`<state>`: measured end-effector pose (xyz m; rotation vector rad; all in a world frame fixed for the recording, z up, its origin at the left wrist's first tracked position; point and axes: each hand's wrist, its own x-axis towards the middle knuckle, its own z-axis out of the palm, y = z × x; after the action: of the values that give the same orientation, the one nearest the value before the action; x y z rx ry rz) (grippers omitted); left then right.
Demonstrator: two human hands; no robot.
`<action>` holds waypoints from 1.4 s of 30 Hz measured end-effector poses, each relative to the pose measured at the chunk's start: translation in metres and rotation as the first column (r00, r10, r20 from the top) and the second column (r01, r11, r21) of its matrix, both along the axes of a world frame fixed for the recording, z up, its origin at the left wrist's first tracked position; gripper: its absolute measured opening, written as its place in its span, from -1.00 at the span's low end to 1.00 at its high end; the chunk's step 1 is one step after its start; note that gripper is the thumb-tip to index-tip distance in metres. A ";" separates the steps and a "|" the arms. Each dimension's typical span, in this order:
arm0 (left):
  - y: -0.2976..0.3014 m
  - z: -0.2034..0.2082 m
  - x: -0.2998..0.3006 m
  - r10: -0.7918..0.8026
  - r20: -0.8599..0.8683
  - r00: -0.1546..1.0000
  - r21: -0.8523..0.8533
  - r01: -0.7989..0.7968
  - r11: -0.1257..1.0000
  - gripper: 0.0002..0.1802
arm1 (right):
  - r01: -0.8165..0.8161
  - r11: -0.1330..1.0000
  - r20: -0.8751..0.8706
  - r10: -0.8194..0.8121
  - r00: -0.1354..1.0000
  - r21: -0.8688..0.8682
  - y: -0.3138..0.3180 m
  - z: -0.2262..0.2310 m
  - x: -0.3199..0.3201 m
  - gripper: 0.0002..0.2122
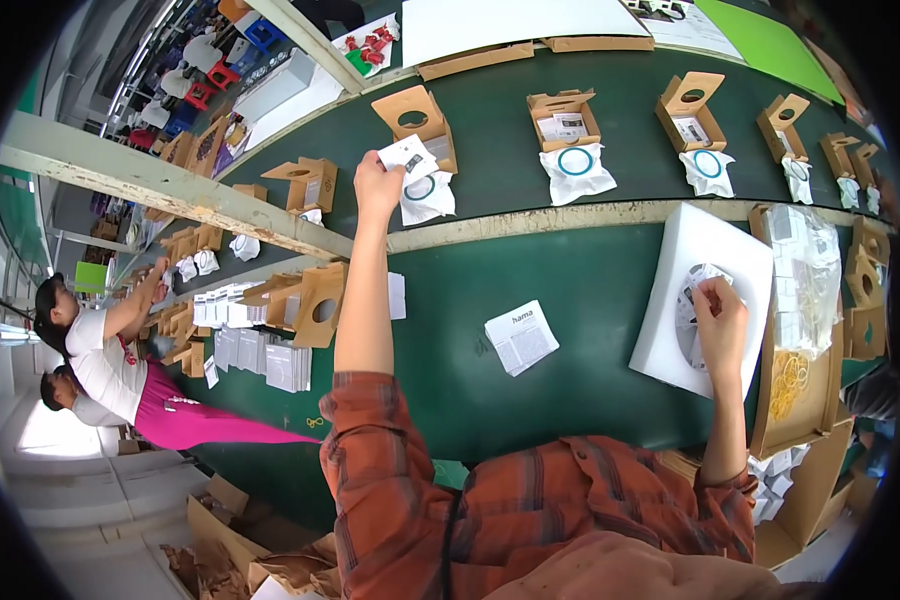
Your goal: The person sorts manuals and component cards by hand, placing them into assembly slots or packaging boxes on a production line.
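My left hand [378, 188] reaches far over the dark green belt, its fingers closed on a white leaflet [408, 157] with dark print. The leaflet is above an open brown cardboard box [447, 150], whose raised lid has a round hole. Against that box lies a white wrapped packet [428, 205] with a blue ring. To the right, my right hand [722, 325] is pinched over the hollow of a white foam block [660, 330]. Printed white pieces [698, 285] lie in that hollow; what the fingertips hold, if anything, is hidden. A small stack of folded leaflets [522, 340] lies between my arms.
More open boxes [573, 125] with packets line the belt. A pale rail [490, 233] separates belt and table. Leaflet stacks [260, 358] and boxes [318, 305] stand left; a carton tray [792, 390] holds yellow bands right. Two co-workers [110, 345] are at far left.
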<state>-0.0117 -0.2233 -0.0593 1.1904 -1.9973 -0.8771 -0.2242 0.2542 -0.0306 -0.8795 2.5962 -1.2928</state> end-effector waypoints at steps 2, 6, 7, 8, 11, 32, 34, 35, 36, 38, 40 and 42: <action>-0.024 -0.008 -0.014 0.026 0.119 0.993 -0.043 -0.021 0.999 -0.70 | 0.007 1.000 0.001 -0.007 1.000 0.007 0.000 0.000 0.000 -0.94; -0.048 -0.018 -0.038 -0.070 0.151 0.986 -0.045 0.078 0.996 -0.70 | 0.015 1.000 0.045 -0.015 0.999 0.010 0.001 0.000 -0.001 -0.95; -0.051 -0.021 -0.040 -0.071 0.156 0.985 -0.040 0.078 0.996 -0.70 | 0.010 1.000 0.056 -0.011 0.998 0.018 0.000 0.001 0.000 -0.95; -0.047 -0.020 -0.052 -0.086 0.266 0.960 -0.033 0.098 0.995 -0.68 | 0.024 0.999 0.059 -0.026 0.998 0.033 0.002 0.001 -0.002 -0.95; -0.049 -0.013 -0.061 -0.097 0.419 0.903 -0.007 0.109 0.994 -0.64 | 0.019 0.999 0.055 -0.021 0.998 0.039 -0.001 -0.001 -0.003 -0.95; -0.006 0.019 -0.088 -0.025 0.639 0.769 -0.261 0.247 0.933 -0.65 | -0.014 0.999 0.040 0.012 0.999 0.037 0.000 -0.006 -0.003 -0.96; 0.004 0.016 -0.087 0.104 0.582 0.806 -0.464 0.224 0.857 -0.73 | -0.015 0.999 0.012 0.014 1.000 0.035 0.000 -0.007 -0.003 -0.96; 0.006 0.017 -0.087 0.097 0.587 0.804 -0.459 0.231 0.858 -0.73 | -0.009 0.999 0.017 0.009 1.000 0.040 0.000 -0.006 -0.003 -0.96; 0.007 0.020 -0.088 0.051 0.632 0.773 -0.392 0.262 0.882 -0.74 | -0.009 0.999 0.018 0.008 1.000 0.042 0.000 -0.005 -0.002 -0.95; 0.006 0.016 -0.083 -0.038 0.692 0.721 -0.280 0.317 0.906 -0.71 | -0.014 0.999 0.026 0.012 1.000 0.049 0.000 -0.005 -0.002 -0.95; -0.003 0.009 -0.070 -0.052 0.672 0.738 -0.295 0.332 0.896 -0.70 | -0.041 0.999 -0.025 0.042 0.999 0.028 -0.004 -0.006 -0.002 -0.94; 0.014 0.009 -0.068 -0.070 0.645 0.761 -0.321 0.353 0.879 -0.68 | -0.040 0.998 -0.007 0.041 0.999 0.042 -0.004 -0.007 -0.004 -0.94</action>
<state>-0.0793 -0.2097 -0.0504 1.0739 -2.7235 -0.0872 -0.2279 0.2504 -0.0375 -0.9271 2.5874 -1.2228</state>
